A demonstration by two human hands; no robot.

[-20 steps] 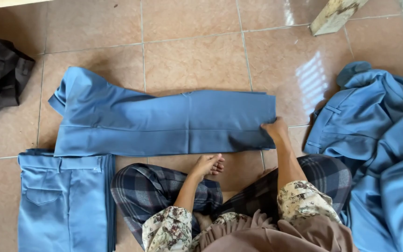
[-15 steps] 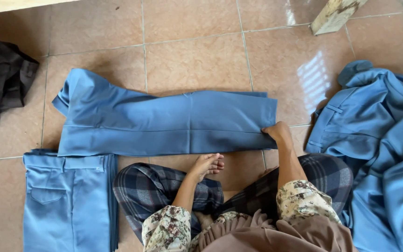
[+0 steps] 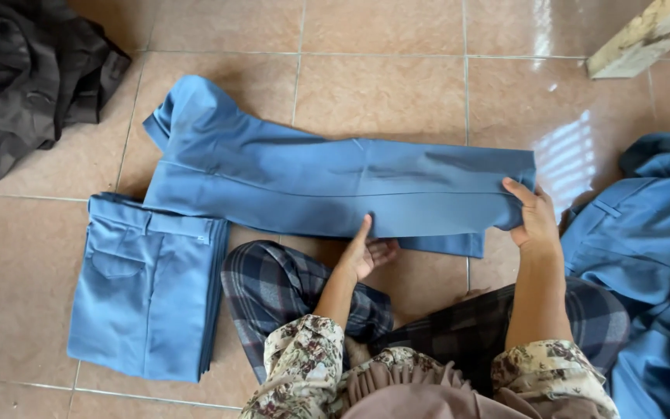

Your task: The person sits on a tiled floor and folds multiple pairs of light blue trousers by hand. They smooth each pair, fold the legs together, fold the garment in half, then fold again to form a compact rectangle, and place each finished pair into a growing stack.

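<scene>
Nearest the camera, a floral-patterned sleeve [image 3: 298, 365] and dark plaid-clad crossed legs [image 3: 296, 291] are seen, the person being seated on the glossy tan tiled floor [image 3: 381, 93]. Just beyond the knees, the left hand [image 3: 364, 252] is held loosely open, its forefinger stretched up to touch the lower edge of a pair of blue cloth trousers [image 3: 327, 182]; nothing is gripped by it. To the right, the right hand [image 3: 535, 217] is closed on the hem end of the same trousers, thumb on top and fingers tucked beneath the fabric. The trousers are laid flat on the floor, folded lengthwise with the legs together, running from the waist at the upper left to the hems at the right.

Beside the left knee, a neat stack of folded blue trousers [image 3: 145, 287] is set on the floor, its upper edge touching the waist part of the spread pair. At the right edge, a loose heap of blue garments [image 3: 653, 264] is piled. Farther off, a crumpled dark grey garment [image 3: 25, 77] is seen in the upper left corner, and a pale wooden plank end [image 3: 649, 35] lies at the upper right.
</scene>
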